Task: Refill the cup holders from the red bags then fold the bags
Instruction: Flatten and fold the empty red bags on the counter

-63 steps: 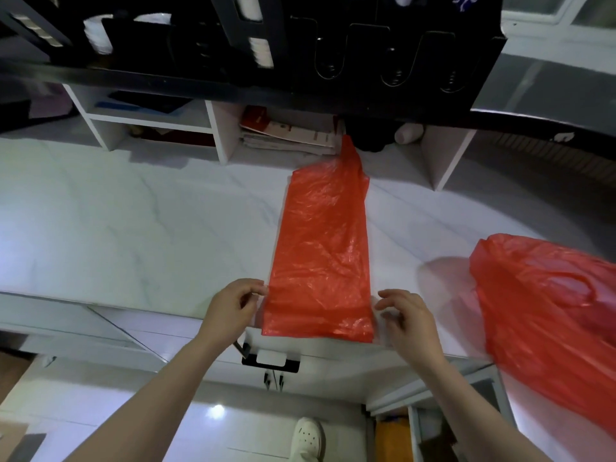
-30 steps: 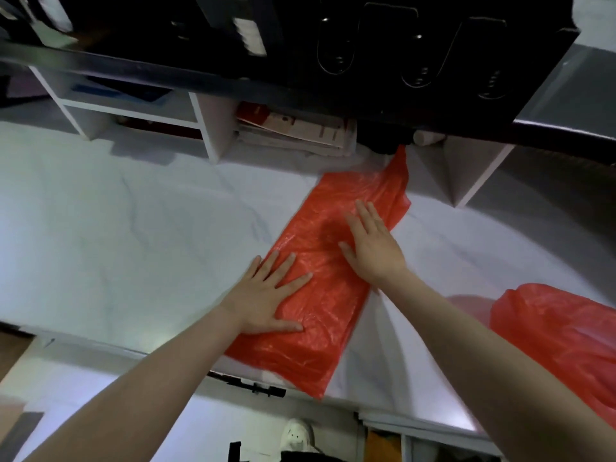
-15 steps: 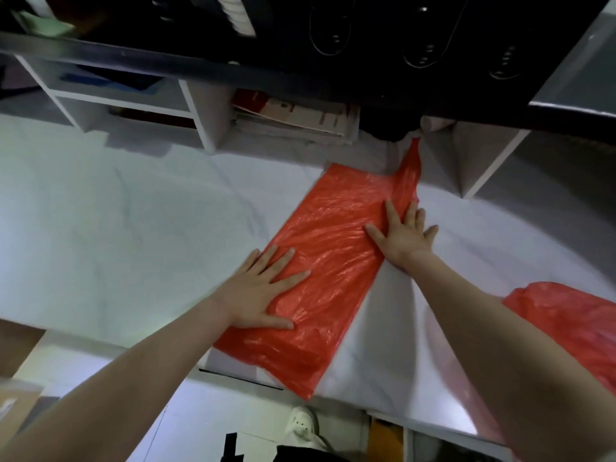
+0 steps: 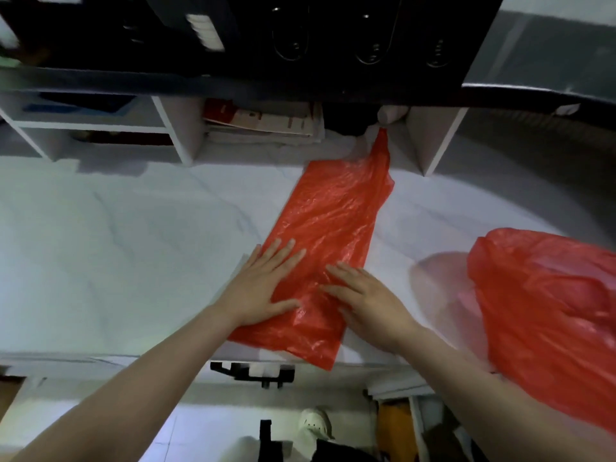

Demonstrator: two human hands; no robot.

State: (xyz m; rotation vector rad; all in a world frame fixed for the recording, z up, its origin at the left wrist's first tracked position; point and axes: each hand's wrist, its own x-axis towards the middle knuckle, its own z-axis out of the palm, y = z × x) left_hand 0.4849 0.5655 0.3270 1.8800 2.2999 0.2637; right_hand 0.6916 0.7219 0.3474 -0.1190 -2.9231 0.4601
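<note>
- Head view: the left hand lies palm down on the flattened red plastic bag. Its fingers are straight and slightly fanned, and the thumb is stretched out sideways along the film. It presses the bag and grips nothing.
- The right hand lies flat just beside it on the bag's right edge. Its fingers are extended and close together, pointing up and to the left towards the left hand. Part of the palm rests on the white marble-patterned countertop.
- The flattened bag lies slantwise on the countertop. Its narrow handle end reaches up under the white shelf unit, and its near corner hangs over the counter's front edge.
- A second, crumpled red plastic bag sits on the countertop well to the right, apart from both hands.
- The black cup holder rack stands above the shelf unit; its contents are too dark and blurred to tell.
- A stack of printed papers lies in a shelf compartment. Below the counter a white shoe shows on the floor.
- Half a second ago the right hand was pressed far up the bag near its handle end. It has since come back down beside the left hand, which has kept roughly its place. Two seconds ago both hands pinched the bag's near corners.
</note>
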